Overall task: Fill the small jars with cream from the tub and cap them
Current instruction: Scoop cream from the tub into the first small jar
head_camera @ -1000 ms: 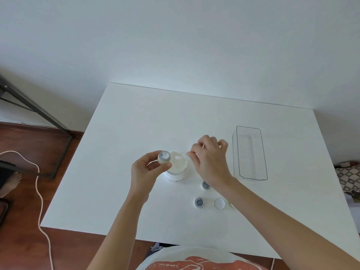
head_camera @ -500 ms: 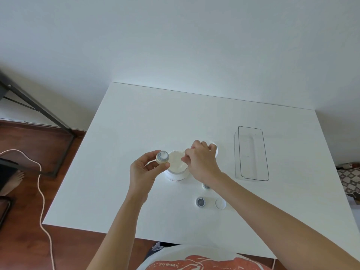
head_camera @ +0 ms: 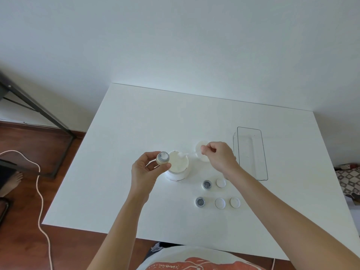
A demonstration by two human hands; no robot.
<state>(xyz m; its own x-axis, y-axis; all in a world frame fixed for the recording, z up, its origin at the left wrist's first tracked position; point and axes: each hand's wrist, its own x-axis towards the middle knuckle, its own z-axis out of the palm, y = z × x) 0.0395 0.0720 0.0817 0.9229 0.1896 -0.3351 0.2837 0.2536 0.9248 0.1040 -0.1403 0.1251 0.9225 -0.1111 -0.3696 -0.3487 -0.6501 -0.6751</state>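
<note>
My left hand [head_camera: 145, 171] grips a small jar [head_camera: 162, 158], its mouth tilted toward me, just left of the open white cream tub [head_camera: 177, 165]. My right hand [head_camera: 218, 157] pinches a thin clear spatula [head_camera: 188, 154] whose tip carries cream over the tub. The tub's lid [head_camera: 200, 149] lies upside down behind that hand. Two more open small jars [head_camera: 207, 184] [head_camera: 200, 201] stand on the table [head_camera: 136, 133] with three white caps [head_camera: 221, 182] [head_camera: 220, 203] [head_camera: 235, 202] beside them.
A clear rectangular plastic bin [head_camera: 251, 152] stands to the right of my right hand. A white cord [head_camera: 40, 191] runs over the wooden floor at the left, near a dark metal frame [head_camera: 39, 112].
My right hand has drawn back to the right from over the tub, lifting the spatula with cream. That uncovered the tub's lid and the caps. The left hand keeps the jar in place.
</note>
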